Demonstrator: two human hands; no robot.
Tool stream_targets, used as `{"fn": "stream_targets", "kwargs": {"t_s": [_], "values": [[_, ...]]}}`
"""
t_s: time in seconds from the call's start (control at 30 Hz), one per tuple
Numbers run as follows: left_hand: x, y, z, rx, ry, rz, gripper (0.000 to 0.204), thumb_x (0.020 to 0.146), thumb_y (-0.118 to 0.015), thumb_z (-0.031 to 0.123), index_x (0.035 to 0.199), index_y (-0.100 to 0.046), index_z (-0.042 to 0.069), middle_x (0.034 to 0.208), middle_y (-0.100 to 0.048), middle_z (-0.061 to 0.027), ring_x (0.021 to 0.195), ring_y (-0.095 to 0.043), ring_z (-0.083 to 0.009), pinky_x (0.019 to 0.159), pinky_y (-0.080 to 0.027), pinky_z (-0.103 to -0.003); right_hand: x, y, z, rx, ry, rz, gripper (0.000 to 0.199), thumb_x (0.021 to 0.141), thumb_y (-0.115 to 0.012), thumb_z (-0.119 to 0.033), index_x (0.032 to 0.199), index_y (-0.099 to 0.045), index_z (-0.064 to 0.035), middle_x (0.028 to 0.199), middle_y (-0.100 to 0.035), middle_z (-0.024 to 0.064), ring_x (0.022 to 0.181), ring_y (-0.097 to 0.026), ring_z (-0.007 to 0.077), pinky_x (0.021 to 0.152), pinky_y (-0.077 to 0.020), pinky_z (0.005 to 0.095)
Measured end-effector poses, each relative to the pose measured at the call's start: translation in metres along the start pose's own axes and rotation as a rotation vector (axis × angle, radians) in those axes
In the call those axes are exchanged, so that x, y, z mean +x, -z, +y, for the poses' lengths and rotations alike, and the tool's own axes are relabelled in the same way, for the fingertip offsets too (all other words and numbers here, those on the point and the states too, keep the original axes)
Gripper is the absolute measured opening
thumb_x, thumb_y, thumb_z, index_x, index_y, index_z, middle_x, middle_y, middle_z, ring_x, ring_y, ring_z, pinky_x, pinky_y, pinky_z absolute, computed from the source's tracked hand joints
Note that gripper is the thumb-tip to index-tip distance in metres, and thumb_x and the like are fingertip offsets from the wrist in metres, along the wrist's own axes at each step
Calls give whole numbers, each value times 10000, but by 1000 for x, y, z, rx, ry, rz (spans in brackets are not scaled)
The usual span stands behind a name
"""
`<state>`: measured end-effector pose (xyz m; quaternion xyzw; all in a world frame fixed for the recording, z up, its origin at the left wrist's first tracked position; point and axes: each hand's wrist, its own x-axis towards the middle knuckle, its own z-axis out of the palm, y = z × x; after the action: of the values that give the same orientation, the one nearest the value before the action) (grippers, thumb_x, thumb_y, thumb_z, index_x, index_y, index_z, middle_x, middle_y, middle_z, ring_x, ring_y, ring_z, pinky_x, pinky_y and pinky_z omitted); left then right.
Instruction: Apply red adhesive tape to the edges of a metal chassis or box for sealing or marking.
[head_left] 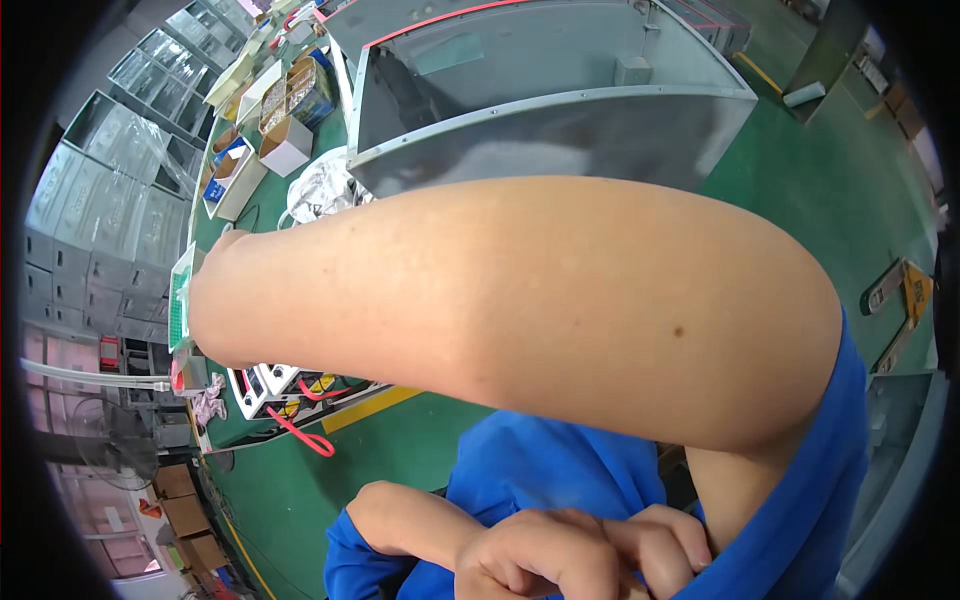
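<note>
My right arm, bare below a blue sleeve (855, 430), reaches across the view from right to left. My right hand (210, 290) is at its far end, mostly hidden behind the forearm, so its fingers do not show. Nearest to it is a white-rimmed tray with a green mesh-like inside (178, 308) on the bench edge. Low in the middle, my left hand (565, 555) is held close to my blue clothing (545, 460). Its fingers are curled closed, and whatever they may hold is hidden.
A large grey metal cabinet shell (540, 140) lies beyond my arm. Along the left bench are cardboard and plastic bins (285, 145), a white plastic bag (325, 187), and white-framed equipment with red straps (268, 388). Wrapped grey cabinets (105, 225) and a fan (110, 440) stand farther left.
</note>
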<state>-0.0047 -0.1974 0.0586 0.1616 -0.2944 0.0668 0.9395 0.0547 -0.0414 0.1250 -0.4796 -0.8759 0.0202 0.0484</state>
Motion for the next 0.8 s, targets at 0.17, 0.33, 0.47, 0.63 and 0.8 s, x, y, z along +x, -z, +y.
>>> {"fn": "stream_targets", "kwargs": {"t_s": [0.17, 0.33, 0.47, 0.63, 0.8], "values": [[0, -2, -1, 5, 5, 21, 120, 774, -531, 54, 874, -495, -1, 907, -517, -192, 879, -438, -245, 784, -308, -394, -1, 2, -3, 3, 14, -6, 309, 639, -633, -135, 945, -660, -110, 935, -631, 88, 845, -609, 268, 664, -475, 419], [1, -3, 0, 8, 31, 49, 110, 781, -527, 54, 872, -490, 5, 901, -516, -182, 879, -437, -239, 784, -310, -387, -6, 3, -3, 9, 11, -7, 310, 645, -632, -133, 952, -657, -106, 946, -627, 91, 854, -607, 270, 671, -475, 417], [-2, -4, -1, 12, 47, 66, 102, 786, -524, 53, 870, -486, 9, 897, -515, -174, 879, -436, -234, 784, -310, -380, -11, 3, -5, 17, 2, -6, 310, 649, -631, -131, 958, -655, -102, 954, -625, 94, 861, -606, 271, 677, -475, 416], [-3, -7, -4, 27, 48, 79, 92, 793, -520, 53, 867, -481, 15, 891, -513, -163, 879, -435, -227, 784, -312, -373, -15, 4, -9, 20, 8, -17, 312, 655, -629, -129, 965, -652, -97, 965, -622, 98, 870, -604, 273, 684, -475, 414], [-2, -9, -5, 27, 58, 97, 83, 800, -516, 53, 865, -476, 20, 885, -512, -153, 879, -434, -221, 784, -313, -365, -20, 2, -10, 25, 8, -26, 313, 662, -627, -127, 972, -649, -93, 976, -619, 101, 879, -602, 275, 691, -475, 412]]}}
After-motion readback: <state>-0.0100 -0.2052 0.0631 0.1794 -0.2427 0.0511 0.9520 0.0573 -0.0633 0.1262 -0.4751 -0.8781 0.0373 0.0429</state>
